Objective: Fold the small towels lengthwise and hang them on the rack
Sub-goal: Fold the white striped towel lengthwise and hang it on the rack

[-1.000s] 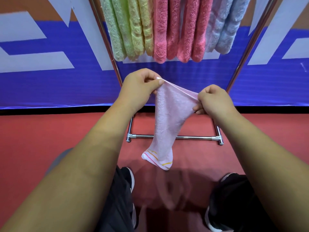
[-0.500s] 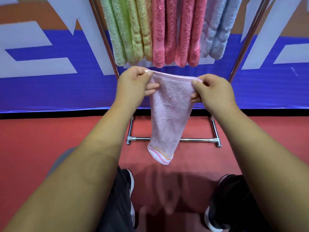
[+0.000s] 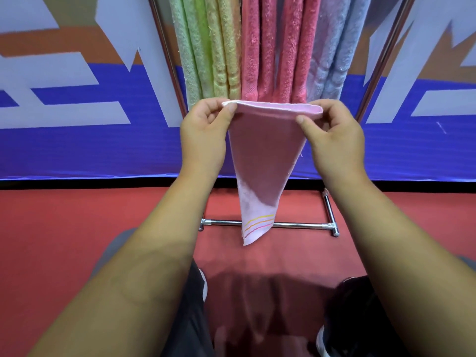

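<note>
A small pale pink towel [image 3: 262,155] is held up in front of the rack [image 3: 167,55], between the two hands. Its top edge is stretched level, and two layers can be seen along it. The left end is pinched between the thumb and the curled fingers of the left hand [image 3: 203,130], and the right end is pinched in the same way by the right hand [image 3: 332,135]. From this edge the towel hangs down freely and becomes narrow toward its bottom corner, where thin yellow, orange and pink stripes are seen. This corner lies in front of the low chrome bar of the rack, above the red floor [image 3: 77,228]. Behind the hands, folded towels are hung side by side on the rack: green towels [image 3: 193,47] at the left, then yellow towels [image 3: 224,47], rose towels [image 3: 273,47], and light blue towels [image 3: 332,47] at the right.
</note>
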`<move>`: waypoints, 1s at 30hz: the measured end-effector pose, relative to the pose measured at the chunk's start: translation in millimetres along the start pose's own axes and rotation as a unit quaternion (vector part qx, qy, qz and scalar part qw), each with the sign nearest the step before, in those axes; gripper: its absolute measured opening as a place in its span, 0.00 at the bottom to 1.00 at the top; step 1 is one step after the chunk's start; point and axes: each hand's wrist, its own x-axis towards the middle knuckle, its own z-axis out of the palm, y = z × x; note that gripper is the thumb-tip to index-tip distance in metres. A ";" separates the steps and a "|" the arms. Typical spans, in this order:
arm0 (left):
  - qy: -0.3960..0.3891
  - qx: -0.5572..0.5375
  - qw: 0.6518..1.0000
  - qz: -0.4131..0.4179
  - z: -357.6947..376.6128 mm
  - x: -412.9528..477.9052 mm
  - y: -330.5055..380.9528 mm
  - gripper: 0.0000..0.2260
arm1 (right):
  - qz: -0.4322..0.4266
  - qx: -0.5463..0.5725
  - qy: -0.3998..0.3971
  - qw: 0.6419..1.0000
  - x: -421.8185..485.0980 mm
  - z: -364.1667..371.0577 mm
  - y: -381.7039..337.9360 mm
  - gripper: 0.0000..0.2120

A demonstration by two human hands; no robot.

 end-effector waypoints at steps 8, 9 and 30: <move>-0.008 0.007 1.000 -0.009 -8.5 -2.5 -1.5 0.02 | 0.019 -0.002 0.004 1.000 0.2 3.5 4.8 0.06; -0.009 0.010 1.000 -0.008 -9.2 -2.2 -1.6 0.02 | 0.017 -0.007 0.004 1.000 1.4 3.8 6.6 0.04; 0.001 -0.009 0.996 -0.089 -19.8 12.5 -17.8 0.06 | 0.108 0.072 -0.026 0.991 6.5 19.5 12.3 0.21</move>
